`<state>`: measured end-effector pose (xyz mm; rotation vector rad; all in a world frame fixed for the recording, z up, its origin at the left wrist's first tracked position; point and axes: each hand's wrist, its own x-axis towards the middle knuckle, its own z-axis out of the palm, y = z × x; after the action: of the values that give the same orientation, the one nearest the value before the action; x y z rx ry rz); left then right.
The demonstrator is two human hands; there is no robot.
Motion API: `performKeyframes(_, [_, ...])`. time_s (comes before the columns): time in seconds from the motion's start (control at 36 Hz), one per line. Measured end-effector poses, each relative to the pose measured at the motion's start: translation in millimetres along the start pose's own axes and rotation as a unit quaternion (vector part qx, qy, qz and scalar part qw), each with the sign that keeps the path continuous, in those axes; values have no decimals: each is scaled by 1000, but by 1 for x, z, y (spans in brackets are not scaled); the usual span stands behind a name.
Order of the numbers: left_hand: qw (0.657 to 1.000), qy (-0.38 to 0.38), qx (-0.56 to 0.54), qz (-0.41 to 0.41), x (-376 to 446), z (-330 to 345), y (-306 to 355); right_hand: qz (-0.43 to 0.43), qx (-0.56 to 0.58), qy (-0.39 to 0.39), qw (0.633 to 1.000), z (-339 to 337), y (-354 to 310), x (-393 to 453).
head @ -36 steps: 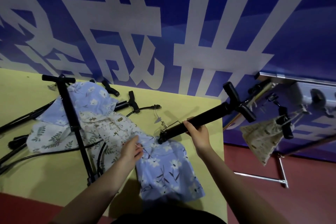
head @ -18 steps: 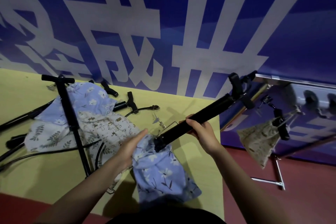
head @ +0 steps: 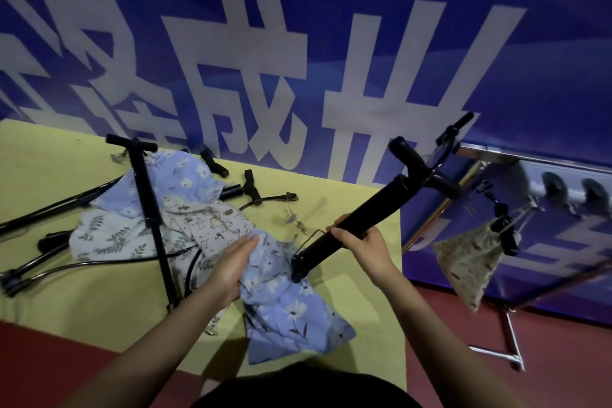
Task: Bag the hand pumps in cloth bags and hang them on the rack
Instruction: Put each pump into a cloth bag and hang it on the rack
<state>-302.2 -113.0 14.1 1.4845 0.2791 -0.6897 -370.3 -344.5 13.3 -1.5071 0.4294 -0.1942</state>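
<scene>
Two hands busy here, mid-bagging. Right hand (head: 362,242) wrapped round the barrel of a black hand pump (head: 356,220), fingers curled over the tube, holding it tilted with the T-handle up toward the wall and the foot end pointing down. Left hand (head: 233,267) bunching up the mouth of a blue floral cloth bag (head: 288,305), fingers closed on the fabric. Pump's lower tip right at the bag's opening, touching or just about inside, hard to say which.

So: step in hand looks like feeding the pump foot-first into the bag. Next move probably calls for spreading the mouth wider and sliding the barrel down without snagging that thin wire foot bracket on the cloth.

Textures: pump barrel smooth, matte black, rigid cylinder; bag soft, thin, floppy cotton-ish stuff, wrinkled and draped over the edge of the yellow table (head: 66,291).

Further out: more cloth bags (head: 185,219) heaped on the table, pale leaf and little-animal prints, with another pump (head: 149,209) lying across them, plus black hoses and more pumps off to the left. Over on the right, a metal rack (head: 510,338) with one beige printed bag (head: 470,255) already hanging, pump handle poking out the top. Plenty left to do, judging by the pile
</scene>
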Motion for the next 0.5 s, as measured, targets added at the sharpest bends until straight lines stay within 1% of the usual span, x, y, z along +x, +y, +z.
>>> performKeyframes(0.08, [999, 17, 36, 22, -4, -3, -2, -12, -5, 21, 1000, -6, -3, -2])
performKeyframes(0.14, [999, 14, 32, 30, -6, -4, -4, -17, -1, 35, 999, -7, -6, -3])
performKeyframes(0.25, [999, -10, 29, 43, -13, -1, -3, -24, 18, 19, 999, -3, -11, -6])
performKeyframes(0.39, [998, -32, 19, 53, -16, 0, 0, -24, 107, -10, 994, 15, -20, -14])
performKeyframes(0.44, [998, -28, 8, 59, -17, 2, 4, -16, 153, -10, 988, 24, -20, -17])
performKeyframes(0.5, [998, -28, -12, 57, -19, 5, 10, -9, 173, 6, 985, 33, -15, -19])
